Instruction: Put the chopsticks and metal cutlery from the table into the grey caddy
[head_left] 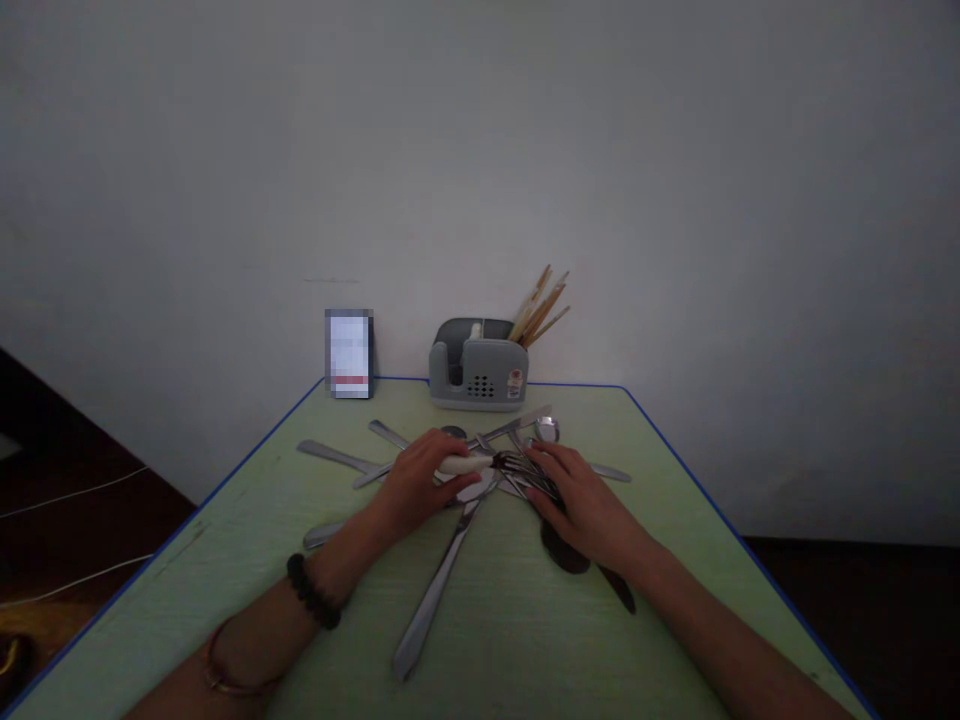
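1. Below the frame's centre, the left hand (420,480) pinches a smooth white handle (465,464) between thumb and fingers.
2. Dark fork tines (517,462) show at its right end; whether they join is unclear.
3. The right hand (576,492), right of centre, covers part of the shiny cutlery (480,488); I cannot tell whether it grips any.
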